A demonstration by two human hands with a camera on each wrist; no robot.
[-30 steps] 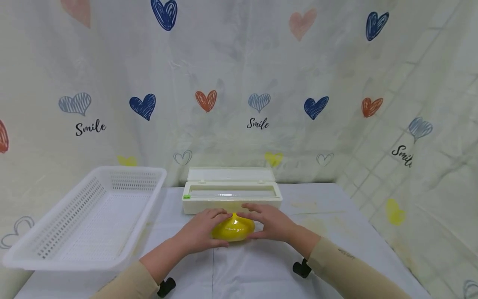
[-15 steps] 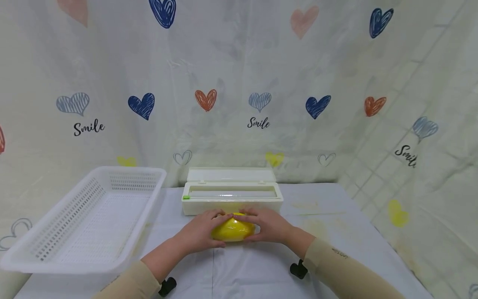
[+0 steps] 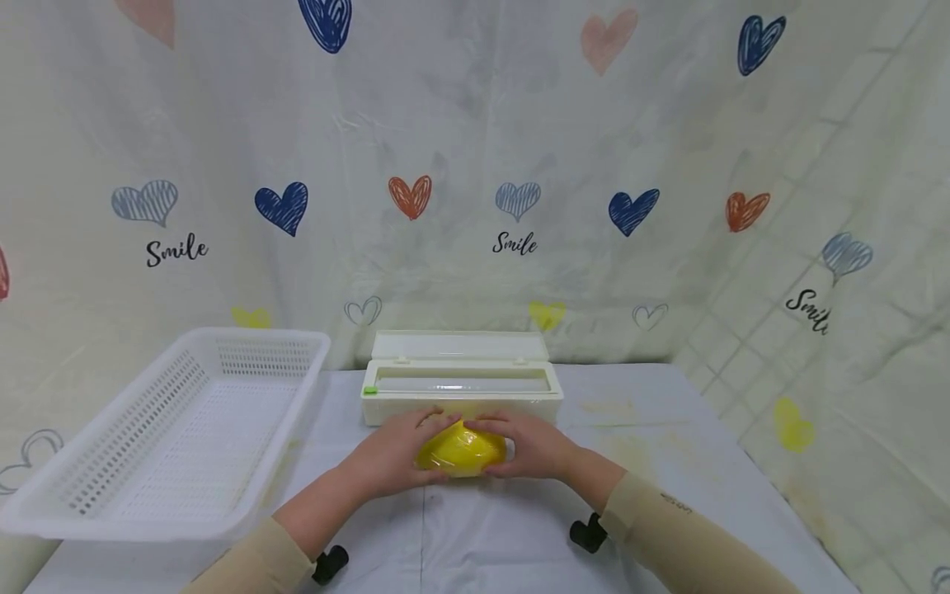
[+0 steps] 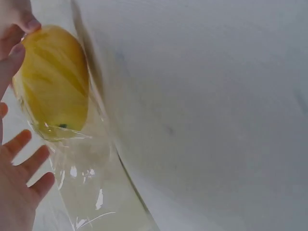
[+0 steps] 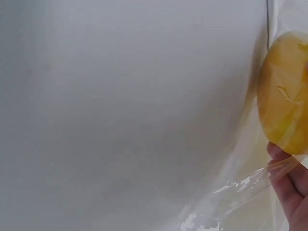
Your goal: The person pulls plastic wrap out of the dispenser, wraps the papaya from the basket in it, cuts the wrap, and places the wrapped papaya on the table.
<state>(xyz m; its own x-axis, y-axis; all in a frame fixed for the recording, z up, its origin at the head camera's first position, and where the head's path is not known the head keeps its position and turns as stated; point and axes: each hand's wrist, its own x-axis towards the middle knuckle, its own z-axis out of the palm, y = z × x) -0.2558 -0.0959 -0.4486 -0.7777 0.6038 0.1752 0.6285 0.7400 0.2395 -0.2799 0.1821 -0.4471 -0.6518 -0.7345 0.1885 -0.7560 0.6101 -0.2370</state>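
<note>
A yellow oval fruit (image 3: 462, 450), wrapped in clear cling film, sits at the middle of the table. My left hand (image 3: 397, 452) holds its left side, fingertips on top and thumb low in front. From the right, my right hand (image 3: 533, 445) curls thumb and fingers round it, leaving a gap before the palm. Loose cling film (image 4: 91, 187) trails off one end of the fruit in the left wrist view, with spread fingers beside it. In the right wrist view, fingertips (image 5: 278, 153) meet the fruit's rounded end under a film fold. Right behind stands the white film dispenser (image 3: 460, 408), lid raised.
A large white perforated basket (image 3: 270, 462) stands at the left of the white-covered table (image 3: 631, 511). The dispenser's lid (image 3: 460, 345) leans up toward the heart-printed curtain (image 3: 445, 124) at the back. A green piece (image 3: 370, 390) marks the dispenser's left end.
My right hand's raised fingers have come down onto the fruit's top, and both thumbs have drawn inward. The fruit has shifted slightly left, its film looking more creased.
</note>
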